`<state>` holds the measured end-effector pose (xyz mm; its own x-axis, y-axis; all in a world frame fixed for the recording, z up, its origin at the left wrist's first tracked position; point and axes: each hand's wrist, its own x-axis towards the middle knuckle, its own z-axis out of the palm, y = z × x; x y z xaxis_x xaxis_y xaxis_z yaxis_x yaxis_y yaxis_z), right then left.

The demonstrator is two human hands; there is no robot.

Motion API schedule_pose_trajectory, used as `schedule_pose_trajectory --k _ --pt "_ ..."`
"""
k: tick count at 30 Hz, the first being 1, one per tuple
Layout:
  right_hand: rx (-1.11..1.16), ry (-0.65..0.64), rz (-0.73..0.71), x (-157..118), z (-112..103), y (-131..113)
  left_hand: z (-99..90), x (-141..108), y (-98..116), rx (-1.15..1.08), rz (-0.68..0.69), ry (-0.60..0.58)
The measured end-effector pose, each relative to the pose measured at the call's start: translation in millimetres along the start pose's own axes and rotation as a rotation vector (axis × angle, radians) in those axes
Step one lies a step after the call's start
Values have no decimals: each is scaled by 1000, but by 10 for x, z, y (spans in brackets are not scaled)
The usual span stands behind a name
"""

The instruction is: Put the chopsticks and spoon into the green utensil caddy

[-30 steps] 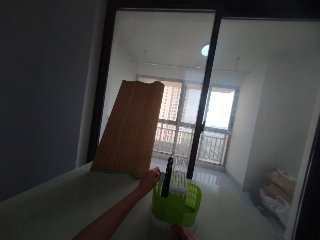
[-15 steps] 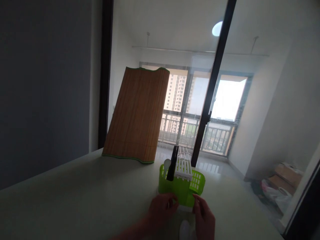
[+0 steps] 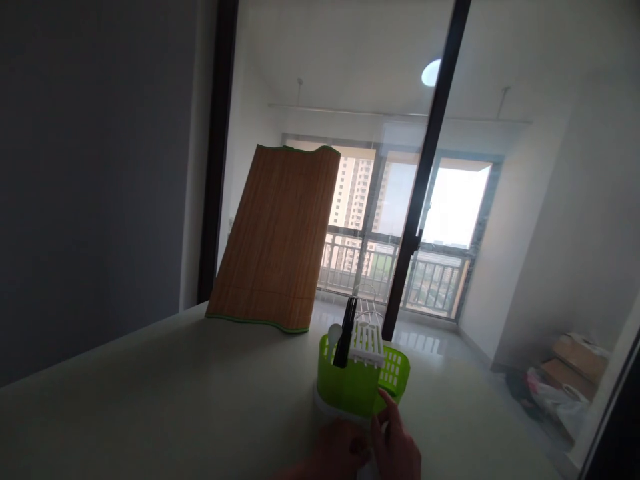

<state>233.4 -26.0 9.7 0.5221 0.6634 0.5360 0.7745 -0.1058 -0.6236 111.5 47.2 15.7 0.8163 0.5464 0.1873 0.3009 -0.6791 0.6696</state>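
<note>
- Reaching the right hand [image 3: 396,443] up to the near right side of the green basket [image 3: 347,392], with the index finger extended at the basket wall and the thumb set apart below it.
- Has the left hand [image 3: 345,445] low and just beside the right hand, near the white base [image 3: 324,403] of the basket, with the fingers curled.
- Cannot tell of any grip in the left hand, dark and blurred, nor of a firm grip in the right.
- Shows something pale low between the hands, too hidden to name.
- Has the basket upright on the pale table [image 3: 190,393], in front of the sliding glass door [image 3: 423,190].
- Holds a white spoon [image 3: 334,335] and a bundle of black sticks [image 3: 345,337] in the left part of the basket, both slanting up past the rim.
- Carries a white slotted rack [image 3: 367,341] across the middle of the basket, just right of the black sticks.
- Shows a brown slatted mat [image 3: 280,237] with green edging, standing tilted at the far side of the table, left of the basket.
- Shows cardboard boxes [image 3: 575,363] and plastic wrapping [image 3: 557,400] on the floor beyond, well to the right.
</note>
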Motion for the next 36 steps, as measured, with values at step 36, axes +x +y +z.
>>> schedule_pose_trajectory --k 36 --pt "-51 106 -57 1 129 -15 -1770 595 111 652 4 592"
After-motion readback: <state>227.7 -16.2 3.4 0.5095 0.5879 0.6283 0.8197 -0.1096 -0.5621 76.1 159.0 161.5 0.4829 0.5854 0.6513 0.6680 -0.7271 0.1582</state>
